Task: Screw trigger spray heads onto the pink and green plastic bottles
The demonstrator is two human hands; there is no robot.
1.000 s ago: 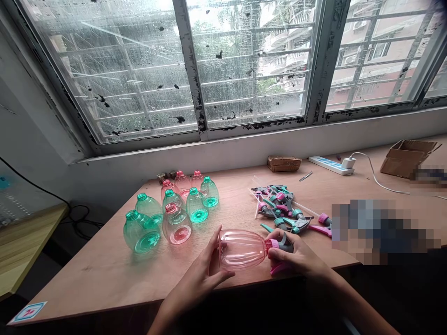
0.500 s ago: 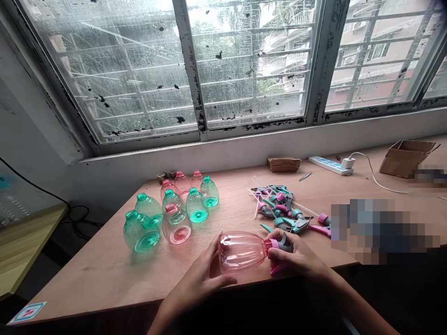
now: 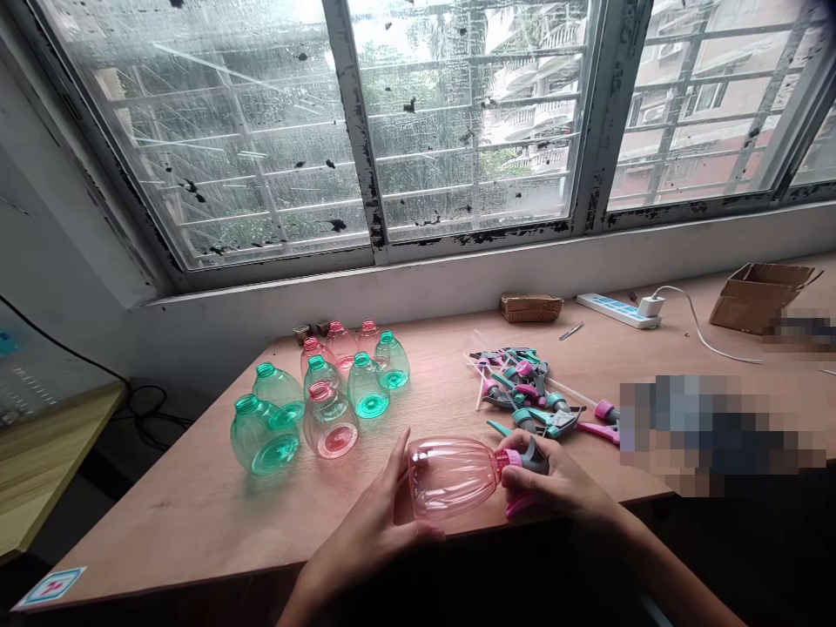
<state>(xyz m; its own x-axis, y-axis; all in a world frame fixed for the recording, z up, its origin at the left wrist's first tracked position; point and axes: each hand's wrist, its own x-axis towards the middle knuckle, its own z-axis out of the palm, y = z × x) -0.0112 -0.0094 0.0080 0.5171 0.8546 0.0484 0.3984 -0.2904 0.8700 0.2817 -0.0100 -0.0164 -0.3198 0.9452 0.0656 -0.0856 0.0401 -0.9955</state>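
I hold a clear pink plastic bottle [image 3: 453,475] on its side just above the near edge of the wooden table [image 3: 196,514]. My left hand [image 3: 375,522] cups the bottle's base, fingers wrapped under it. My right hand [image 3: 555,483] grips the pink and grey trigger spray head [image 3: 526,457] sitting on the bottle's neck. Beyond my right hand lies a pile of loose spray heads [image 3: 522,387] in pink, teal and grey.
Several empty green and pink bottles [image 3: 320,396] stand grouped at the table's left middle. A power strip [image 3: 617,309] with a white cable, a small woven box [image 3: 530,306] and a cardboard box [image 3: 761,292] lie along the back. A blurred patch covers the right.
The bottle has turned slightly in my hands and my left hand has shifted a little along its base. Everything else on the table stays put.
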